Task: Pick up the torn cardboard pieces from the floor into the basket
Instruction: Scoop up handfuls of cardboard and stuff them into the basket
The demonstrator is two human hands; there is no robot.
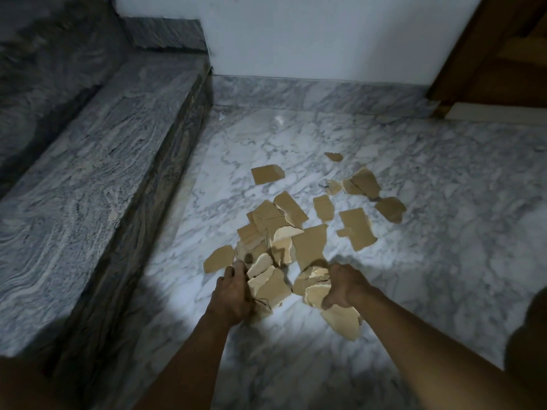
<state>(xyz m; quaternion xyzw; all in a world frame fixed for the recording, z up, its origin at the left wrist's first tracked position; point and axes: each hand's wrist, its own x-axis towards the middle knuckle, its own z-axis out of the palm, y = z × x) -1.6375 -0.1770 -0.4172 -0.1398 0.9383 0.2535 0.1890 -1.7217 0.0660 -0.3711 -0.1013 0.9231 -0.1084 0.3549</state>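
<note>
Several torn brown cardboard pieces [299,229] lie scattered and heaped on the white marble floor [429,261]. My left hand [233,288] grips a bunch of pieces [266,284] at the near edge of the heap. A little to the right, my right hand [344,287] grips another bunch of pieces [315,284], and one large piece [343,321] shows below its fingers. Loose pieces lie farther off, such as one [268,174] toward the wall and a cluster [362,184] to the right. No basket is in view.
A grey marble step [88,179] runs along the left side. A white wall [310,34] with a marble skirting closes the back. A wooden door frame [488,54] stands at the back right. A dark shape [529,335] intrudes at the right edge.
</note>
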